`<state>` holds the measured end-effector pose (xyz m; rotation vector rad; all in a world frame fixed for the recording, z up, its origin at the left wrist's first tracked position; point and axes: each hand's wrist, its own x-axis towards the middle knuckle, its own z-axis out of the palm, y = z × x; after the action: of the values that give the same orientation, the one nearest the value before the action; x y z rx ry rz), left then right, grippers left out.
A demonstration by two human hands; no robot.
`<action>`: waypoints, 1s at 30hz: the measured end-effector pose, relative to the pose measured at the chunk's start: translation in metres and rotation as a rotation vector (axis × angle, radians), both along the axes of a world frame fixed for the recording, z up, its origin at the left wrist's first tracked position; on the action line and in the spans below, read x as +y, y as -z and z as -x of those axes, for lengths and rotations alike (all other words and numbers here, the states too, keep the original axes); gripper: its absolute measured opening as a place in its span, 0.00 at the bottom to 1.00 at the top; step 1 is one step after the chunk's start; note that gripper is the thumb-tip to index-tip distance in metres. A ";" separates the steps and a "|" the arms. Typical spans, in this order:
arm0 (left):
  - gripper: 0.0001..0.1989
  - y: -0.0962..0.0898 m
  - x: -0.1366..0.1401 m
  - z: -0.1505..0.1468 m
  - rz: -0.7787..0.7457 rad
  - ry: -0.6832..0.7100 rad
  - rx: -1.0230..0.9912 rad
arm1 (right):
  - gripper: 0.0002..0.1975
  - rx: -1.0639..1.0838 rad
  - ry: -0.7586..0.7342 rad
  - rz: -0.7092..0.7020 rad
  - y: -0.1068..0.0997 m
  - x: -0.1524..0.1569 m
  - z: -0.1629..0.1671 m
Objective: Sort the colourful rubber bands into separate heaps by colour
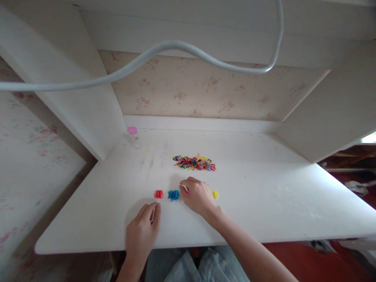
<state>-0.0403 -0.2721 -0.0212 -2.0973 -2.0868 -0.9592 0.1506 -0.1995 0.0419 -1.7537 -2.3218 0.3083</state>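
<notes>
My left hand (143, 226) rests at the table's front, thumb and fingertips closed together just below a small pile of red rubber bands (158, 194). Whatever it may hold is too small to make out. Just right of a pile of blue rubber bands (173, 195), my right hand (197, 194) is closed in a pinch, its contents hidden. A bit of pink (187, 191) shows beside its thumb. Yellow rubber bands (215, 194) peek out on the right of that hand. Beyond both hands lies a long heap of mixed-colour rubber bands (195, 163).
A small clear bottle with a pink cap (132, 131) stands at the back left of the white table (264, 188). White side panels flank the table. A pale cable (176, 45) crosses the upper view. One yellow speck (147, 150) lies near the bottle.
</notes>
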 end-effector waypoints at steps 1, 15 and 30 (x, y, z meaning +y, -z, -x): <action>0.11 0.000 0.000 -0.001 -0.004 -0.003 0.001 | 0.15 -0.012 0.043 0.008 0.002 0.009 -0.005; 0.12 -0.001 -0.001 0.000 0.005 -0.007 -0.006 | 0.17 -0.143 0.057 0.048 0.023 0.075 -0.023; 0.10 0.004 -0.001 0.003 -0.024 0.021 0.018 | 0.14 0.464 0.078 -0.119 0.011 0.035 -0.093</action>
<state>-0.0434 -0.2729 -0.0247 -2.1129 -2.0386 -0.9585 0.2434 -0.1650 0.0305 -1.5168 -1.8986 0.4931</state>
